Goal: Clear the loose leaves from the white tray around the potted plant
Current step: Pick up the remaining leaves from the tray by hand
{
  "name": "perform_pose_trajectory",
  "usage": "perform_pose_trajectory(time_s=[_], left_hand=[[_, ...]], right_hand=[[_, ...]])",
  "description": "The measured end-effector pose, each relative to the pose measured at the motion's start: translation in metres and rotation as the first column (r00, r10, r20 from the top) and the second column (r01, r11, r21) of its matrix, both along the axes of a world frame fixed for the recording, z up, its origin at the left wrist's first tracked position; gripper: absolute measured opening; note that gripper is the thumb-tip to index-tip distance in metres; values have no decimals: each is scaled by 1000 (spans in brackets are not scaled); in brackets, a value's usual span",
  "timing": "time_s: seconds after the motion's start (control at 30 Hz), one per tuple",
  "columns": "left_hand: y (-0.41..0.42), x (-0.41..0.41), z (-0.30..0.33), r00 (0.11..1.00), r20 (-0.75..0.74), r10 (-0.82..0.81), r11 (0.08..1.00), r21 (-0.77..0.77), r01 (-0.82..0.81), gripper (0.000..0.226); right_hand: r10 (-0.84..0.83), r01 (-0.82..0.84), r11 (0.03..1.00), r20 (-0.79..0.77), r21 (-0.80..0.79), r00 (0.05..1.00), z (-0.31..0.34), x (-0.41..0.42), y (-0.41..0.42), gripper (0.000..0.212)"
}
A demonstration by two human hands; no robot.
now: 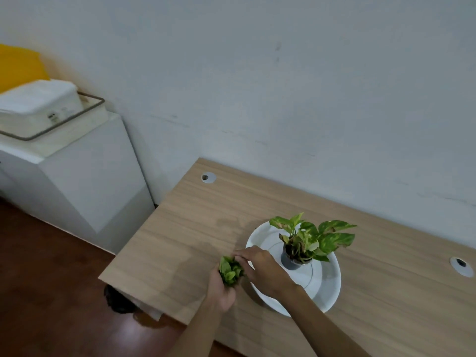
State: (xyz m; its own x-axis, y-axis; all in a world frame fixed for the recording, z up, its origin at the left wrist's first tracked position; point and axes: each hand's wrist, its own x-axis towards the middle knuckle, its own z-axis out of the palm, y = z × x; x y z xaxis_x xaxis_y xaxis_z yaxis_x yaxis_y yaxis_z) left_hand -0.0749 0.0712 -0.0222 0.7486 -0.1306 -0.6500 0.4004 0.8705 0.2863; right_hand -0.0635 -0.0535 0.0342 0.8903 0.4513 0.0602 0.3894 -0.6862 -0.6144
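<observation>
A round white tray (328,287) lies on the wooden desk (195,228). On its middle stands a small grey pot with a green and yellow leafy plant (313,237). My left hand (221,287) is just left of the tray, palm up, cupped around a bunch of loose green leaves (230,271). My right hand (260,266) reaches over the tray's left rim, its fingertips touching the leaves in my left hand. Whether it holds a leaf itself is hidden. No loose leaves show on the visible part of the tray.
The desk stands against a white wall, with cable holes at the back left (208,177) and at the right (461,265). A white cabinet (85,181) with a white box in a tray on top stands to the left. A dark object (118,298) sits on the floor under the desk's corner.
</observation>
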Motion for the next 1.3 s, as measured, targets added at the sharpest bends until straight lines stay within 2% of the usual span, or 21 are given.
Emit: perform_pose_trajectory(time_s=[0.1, 0.23, 0.3, 0.33, 0.43, 0.57, 0.7, 0.93, 1.03, 1.17, 1.3], left_hand=[[3, -3, 3, 999, 27, 32, 999, -38, -31, 42], [14, -7, 4, 996, 41, 83, 992, -97, -79, 41], [26, -10, 0, 991, 26, 128, 988, -95, -125, 41], [34, -11, -2, 988, 16, 152, 984, -97, -150, 42], [60, -17, -11, 978, -8, 210, 973, -95, -210, 41], [108, -31, -31, 946, -28, 324, 937, -127, -325, 43], [165, -43, -53, 919, -63, 389, 913, -111, -394, 53], [247, -43, -59, 876, -40, 481, 874, -49, -483, 47], [280, -34, -58, 855, -24, 518, 854, -36, -519, 55], [325, -23, -70, 810, -23, 586, 807, -69, -586, 53], [366, -15, -87, 800, -30, 599, 799, -35, -600, 46]], right_hand=[[-57, 56, 997, 23, 45, 998, 4, -4, 0, 27], [-198, 184, 971, 77, 154, 977, 4, -2, 3, 30], [-245, 229, 962, 100, 151, 964, -6, 0, 7, 31], [-233, 220, 969, 122, 113, 965, -13, 2, 10, 33], [-44, 75, 989, 229, -129, 973, -45, 4, 23, 48], [107, -65, 941, 112, -332, 988, -92, 1, 54, 67], [286, -228, 873, 74, -431, 956, -128, 2, 91, 43], [367, -309, 836, 44, -453, 929, -148, 28, 189, 54], [392, -334, 832, 44, -442, 919, -149, 49, 233, 54], [434, -371, 817, 47, -442, 900, -152, 77, 287, 55], [476, -399, 800, 67, -448, 877, -153, 103, 326, 54]])
